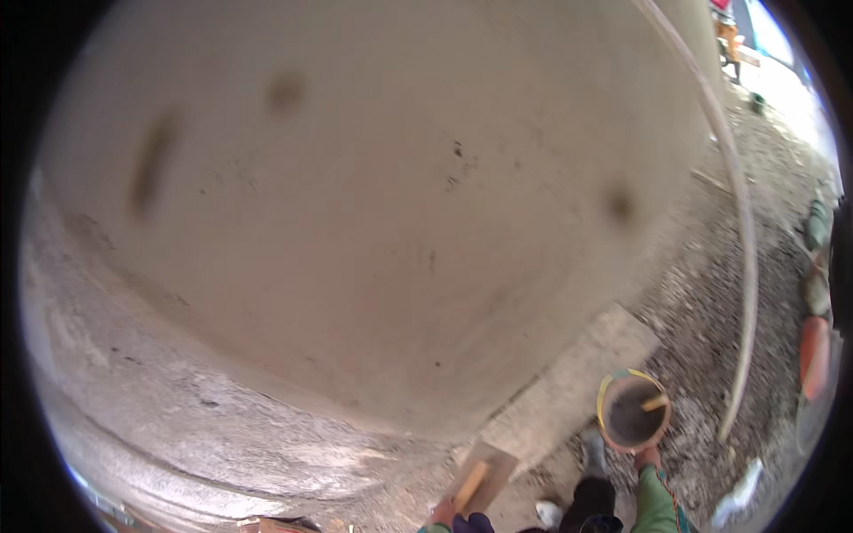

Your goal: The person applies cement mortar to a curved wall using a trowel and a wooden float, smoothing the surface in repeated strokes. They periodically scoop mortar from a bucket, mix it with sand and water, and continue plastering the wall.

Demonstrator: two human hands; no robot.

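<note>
My left hand (443, 511) is closed at the near end of a plastering float (499, 462), a flat grey-brown plate with a pale wooden handle. The float is close to the lower edge of a smooth grey plastered wall (355, 249). To the right, my right hand (648, 457) grips the near rim of a round bucket (606, 409) with a yellowish edge. Inside the bucket is dark grey material, and a short yellow-brown handle (655, 402) sticks up from it. What that handle belongs to is hidden.
A pale board or slab (569, 382) runs along the wall's foot. Beyond the bucket, a long whitish pole or hose (742, 240) crosses the rubble-strewn ground (684, 302). A crumpled white scrap (737, 493) lies at lower right. Another person (729, 40) stands far off at upper right.
</note>
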